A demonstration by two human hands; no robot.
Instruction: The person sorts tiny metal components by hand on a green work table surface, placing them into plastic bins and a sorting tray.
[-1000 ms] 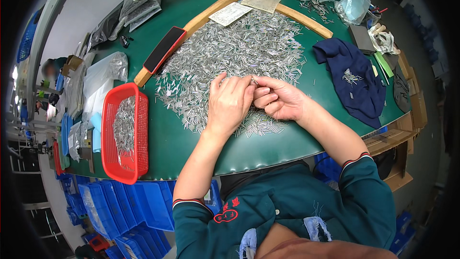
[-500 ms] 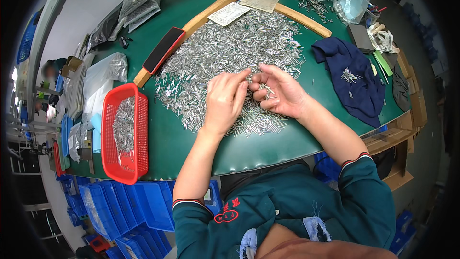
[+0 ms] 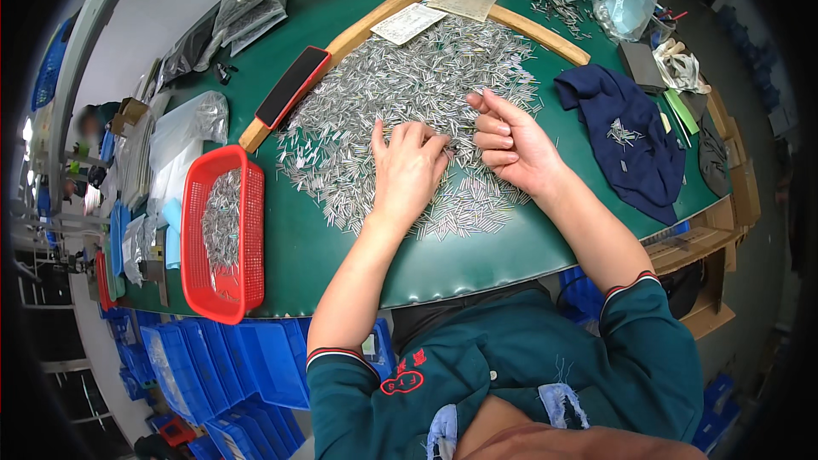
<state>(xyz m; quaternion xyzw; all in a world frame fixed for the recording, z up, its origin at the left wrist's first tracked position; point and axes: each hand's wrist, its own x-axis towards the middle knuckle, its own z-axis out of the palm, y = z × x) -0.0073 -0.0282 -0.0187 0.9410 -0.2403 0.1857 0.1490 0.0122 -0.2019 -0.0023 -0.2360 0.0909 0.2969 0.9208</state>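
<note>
A wide heap of small silvery metal pins is spread over the green table. My left hand lies palm down on the near part of the heap, fingers apart and bent, with the fingertips touching the pins. To its right, my right hand is raised just above the heap, with its fingers curled inward and the thumb close to the index finger. What lies inside those curled fingers, if anything, is too small to make out.
A red plastic basket with more pins stands at the left. Wooden bars edge the heap at the back, with a phone and two cards on them. A navy cloth bearing a few pins lies at the right.
My hands have moved apart. The left one has turned down onto the pins, and the right one has shifted right and slightly farther away. Pins seen in my right fingers before no longer show.
</note>
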